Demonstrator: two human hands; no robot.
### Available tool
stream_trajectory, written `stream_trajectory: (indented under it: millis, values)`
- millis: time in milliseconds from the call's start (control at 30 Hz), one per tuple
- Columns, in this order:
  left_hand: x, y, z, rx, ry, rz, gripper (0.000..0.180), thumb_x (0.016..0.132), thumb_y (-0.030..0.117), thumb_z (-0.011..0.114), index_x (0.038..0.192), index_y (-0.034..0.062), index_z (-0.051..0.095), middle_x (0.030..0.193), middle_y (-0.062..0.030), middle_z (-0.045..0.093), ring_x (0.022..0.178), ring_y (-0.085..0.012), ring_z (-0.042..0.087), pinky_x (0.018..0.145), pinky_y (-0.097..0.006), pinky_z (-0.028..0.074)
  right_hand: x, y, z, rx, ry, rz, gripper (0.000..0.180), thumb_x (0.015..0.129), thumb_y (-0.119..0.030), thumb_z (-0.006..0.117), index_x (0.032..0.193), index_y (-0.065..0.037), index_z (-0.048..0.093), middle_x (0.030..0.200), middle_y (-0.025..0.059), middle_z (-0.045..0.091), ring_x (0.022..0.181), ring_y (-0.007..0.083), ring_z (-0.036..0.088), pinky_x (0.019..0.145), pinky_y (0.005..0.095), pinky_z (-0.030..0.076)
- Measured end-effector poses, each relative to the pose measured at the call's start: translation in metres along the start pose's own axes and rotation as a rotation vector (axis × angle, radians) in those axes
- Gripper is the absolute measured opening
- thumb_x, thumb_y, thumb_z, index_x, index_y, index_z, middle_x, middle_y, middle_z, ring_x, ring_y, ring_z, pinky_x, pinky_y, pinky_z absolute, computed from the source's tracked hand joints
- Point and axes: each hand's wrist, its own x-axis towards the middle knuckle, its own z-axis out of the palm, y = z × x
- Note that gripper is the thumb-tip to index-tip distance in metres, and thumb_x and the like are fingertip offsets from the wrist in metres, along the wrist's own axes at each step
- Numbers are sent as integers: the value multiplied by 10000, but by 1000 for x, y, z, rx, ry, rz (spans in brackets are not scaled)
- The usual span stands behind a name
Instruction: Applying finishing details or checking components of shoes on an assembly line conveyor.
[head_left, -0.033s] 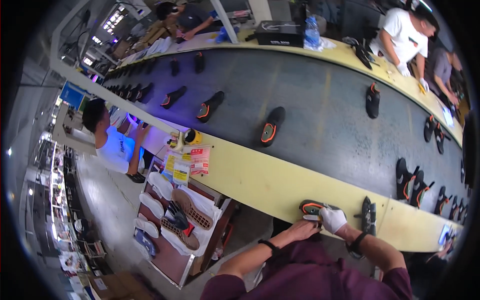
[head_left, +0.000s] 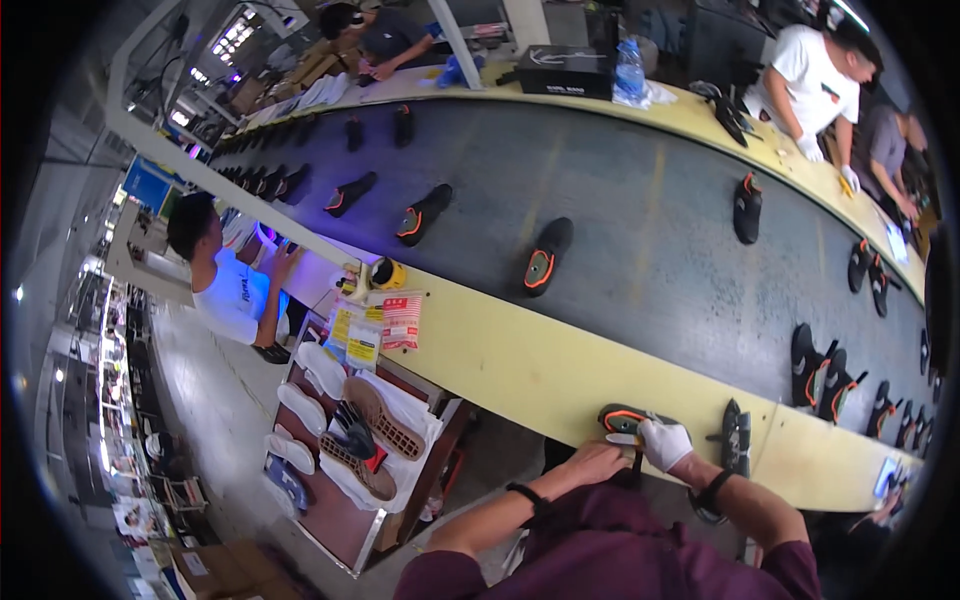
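Note:
A black shoe [head_left: 655,412] with an orange rim and a green inside lies on its side at the near edge of the yellow bench. My right hand [head_left: 664,443], in a white glove, is at its near side, closed around a slim pale tool [head_left: 624,439] whose flat end crosses the shoe's near edge. My bare left hand [head_left: 598,463] is just below the shoe, with bent fingers close to a dark strip [head_left: 637,464]; what they grip, if anything, cannot be made out. Another black shoe [head_left: 736,440] stands to the right of my gloved hand.
Black shoes are spread along the grey conveyor [head_left: 640,260] beyond the bench [head_left: 490,365]. At left, a low table [head_left: 335,520] bears soles, with bagged packets [head_left: 402,322] behind. Co-workers stand left and across the belt, near a black box [head_left: 565,72] and a water bottle [head_left: 629,72].
My left hand has drawn slightly left, a little apart from the shoe, and the dark strip beside its fingers now shows. My right hand stays at the shoe.

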Motion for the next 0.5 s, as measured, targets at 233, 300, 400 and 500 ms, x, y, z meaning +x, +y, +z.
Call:
stream_trajectory:
  millis: [233,300,400,500]
  values:
    - [-25,-15,-49,168,561,161,577,853,177,816,1346,50,545,1457,-181,528,1403,-398,508,1159,-514,421,9,-12,-8,-62,-58,46,322,925,-348,801,982,-79,632,801,178,716,713,419,727,625,538,567]
    - [2,-27,-30,15,505,244,668,839,118,821,1419,53,495,1476,-167,499,1446,-396,462,1208,-507,380,11,-5,2,-81,-26,-2,352,904,-365,820,981,-73,639,799,162,726,718,403,737,633,526,577]
    - [22,-28,-19,16,470,270,635,859,166,819,1402,57,508,1446,-149,521,1420,-377,477,1210,-521,365,12,1,7,-29,-33,23,409,871,-385,848,1009,-58,643,819,189,731,752,421,741,659,533,586]
    - [24,-28,-15,-46,564,274,583,861,299,844,1337,102,573,1397,-114,552,1392,-347,497,1189,-514,375,15,0,-2,-39,-51,-4,401,888,-389,836,1033,-65,650,839,188,740,764,432,743,673,537,589]
